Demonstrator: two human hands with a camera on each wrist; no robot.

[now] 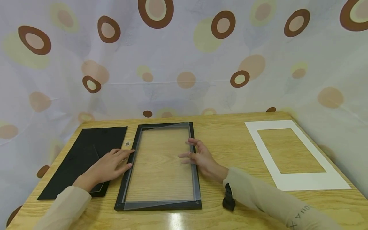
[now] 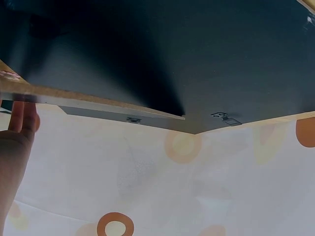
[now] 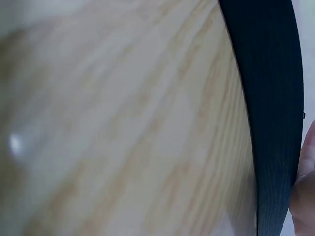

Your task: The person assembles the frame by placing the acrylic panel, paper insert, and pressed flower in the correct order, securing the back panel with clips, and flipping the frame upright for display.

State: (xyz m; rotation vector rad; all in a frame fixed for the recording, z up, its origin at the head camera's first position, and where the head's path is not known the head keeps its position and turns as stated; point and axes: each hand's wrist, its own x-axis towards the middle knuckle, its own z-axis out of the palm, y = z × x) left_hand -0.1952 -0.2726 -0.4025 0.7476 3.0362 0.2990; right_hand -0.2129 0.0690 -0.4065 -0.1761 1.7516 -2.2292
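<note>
Lying askew — clear rectangular sheet (image 1: 159,166) on grainy black frame (image 1: 184,206).

The counter (image 1: 224,134) looks like glossy wood, the sheet (image 1: 159,166) smooth plastic, the mat (image 1: 313,182) matt card, the backing (image 1: 83,143) matt.

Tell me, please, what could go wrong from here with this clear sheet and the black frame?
1. The clear sheet lies crooked, its lower edge overlapping the rim of the black frame; pressed down like this, it might bind or get scratched.
2. The right hand is at the sheet's right edge, so it could smudge the sheet or push it further askew.
3. The left hand reaches across the black board; a careless move might shift that board.
</note>
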